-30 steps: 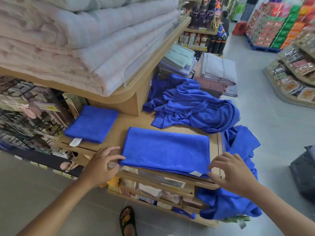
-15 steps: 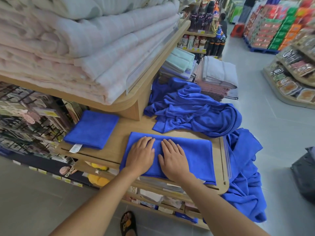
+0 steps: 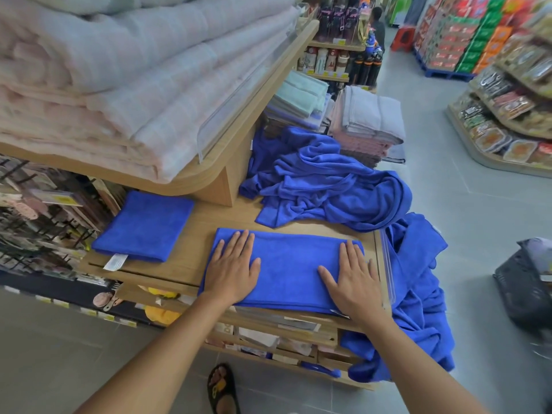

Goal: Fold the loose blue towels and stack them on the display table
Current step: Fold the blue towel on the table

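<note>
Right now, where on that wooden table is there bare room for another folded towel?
Best is the bare wood of the table between the folded square towel and the long towel. Only a narrow strip lies between that towel and the crumpled pile. The right edge is crowded with hanging towels.

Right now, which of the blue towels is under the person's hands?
The long folded blue towel nearest the person: left hand and right hand press flat on it. The small square towel and crumpled pile lie untouched.

Grey tiled floor [image 3: 448,180], curved shelves of packaged snacks [image 3: 504,115] at right, bottle shelves [image 3: 331,62] behind, stacked cartons [image 3: 454,34] beyond.
</note>
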`<state>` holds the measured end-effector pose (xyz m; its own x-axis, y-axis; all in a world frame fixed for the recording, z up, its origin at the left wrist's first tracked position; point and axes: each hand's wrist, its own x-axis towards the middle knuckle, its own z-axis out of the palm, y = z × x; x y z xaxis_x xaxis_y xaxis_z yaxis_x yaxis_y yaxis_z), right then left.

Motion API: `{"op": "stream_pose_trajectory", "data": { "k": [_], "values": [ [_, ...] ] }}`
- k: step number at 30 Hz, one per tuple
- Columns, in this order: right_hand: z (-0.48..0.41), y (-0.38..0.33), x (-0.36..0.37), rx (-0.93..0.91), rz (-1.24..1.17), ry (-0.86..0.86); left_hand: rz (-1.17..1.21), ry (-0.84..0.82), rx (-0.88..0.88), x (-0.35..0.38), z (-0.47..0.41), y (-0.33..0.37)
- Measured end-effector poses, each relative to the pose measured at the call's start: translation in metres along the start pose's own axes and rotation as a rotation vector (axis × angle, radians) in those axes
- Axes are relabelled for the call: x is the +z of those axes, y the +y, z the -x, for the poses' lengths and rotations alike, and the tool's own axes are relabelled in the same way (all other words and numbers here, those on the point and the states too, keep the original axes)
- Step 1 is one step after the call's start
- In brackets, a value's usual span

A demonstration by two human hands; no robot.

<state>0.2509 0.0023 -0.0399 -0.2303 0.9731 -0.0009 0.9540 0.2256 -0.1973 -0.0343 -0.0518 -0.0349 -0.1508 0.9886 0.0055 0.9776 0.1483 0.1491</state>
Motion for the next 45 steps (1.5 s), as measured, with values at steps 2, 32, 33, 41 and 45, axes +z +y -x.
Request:
{"op": "stream_pose_trajectory", "data": {
  "k": [2, 32, 33, 41, 45],
  "values": [
    [0.004, 0.004, 0.003, 0.008, -0.008, 0.014, -0.003, 0.005, 0.006, 0.002, 0.0, 0.0],
    [-0.055, 0.014, -0.08, 0.572, -1.005, -0.413, 0.029, -0.048, 0.006, 0.009, -0.002, 0.057],
    [-0.053, 0.014, -0.083, 0.553, -1.032, -0.421, 0.026, -0.044, 0.006, 0.01, -0.001, 0.057],
    [-0.058, -0.027, -0.128, 0.243, -1.154, -0.375, 0.01, -0.035, -0.006, 0.009, -0.003, 0.067],
    [-0.066, -0.075, -0.142, 0.108, -1.057, -0.378, 0.054, -0.039, 0.022, 0.003, -0.007, 0.079]
  ]
}}
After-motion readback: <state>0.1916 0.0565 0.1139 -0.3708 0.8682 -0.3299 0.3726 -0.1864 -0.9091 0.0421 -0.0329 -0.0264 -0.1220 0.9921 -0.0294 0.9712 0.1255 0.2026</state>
